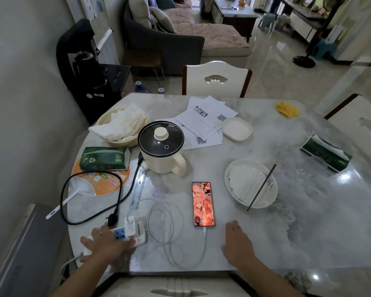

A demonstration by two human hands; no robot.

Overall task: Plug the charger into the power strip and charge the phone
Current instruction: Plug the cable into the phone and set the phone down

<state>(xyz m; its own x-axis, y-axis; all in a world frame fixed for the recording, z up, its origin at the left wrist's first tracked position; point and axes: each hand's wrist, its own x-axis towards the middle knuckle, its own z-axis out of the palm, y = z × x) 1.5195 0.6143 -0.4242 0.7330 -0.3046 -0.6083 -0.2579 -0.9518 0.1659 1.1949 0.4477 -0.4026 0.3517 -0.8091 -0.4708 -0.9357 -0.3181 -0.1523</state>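
Note:
A white power strip (135,237) lies at the table's near left edge, with a white charger (129,226) plugged into it. The charger's white cable (169,232) coils on the table and runs into the bottom of the phone (203,204), whose screen is lit. My left hand (104,246) rests flat on the power strip, fingers spread over it. My right hand (238,245) lies on the table just right of the phone's lower end, holding nothing.
A cream electric pot (162,146) stands behind the phone, its black cord (90,211) unplugged beside the strip. A bowl with chopsticks (251,186) sits right of the phone. Papers (204,123), a basket (120,125), a fan (84,185) and tissue pack (326,155) lie around.

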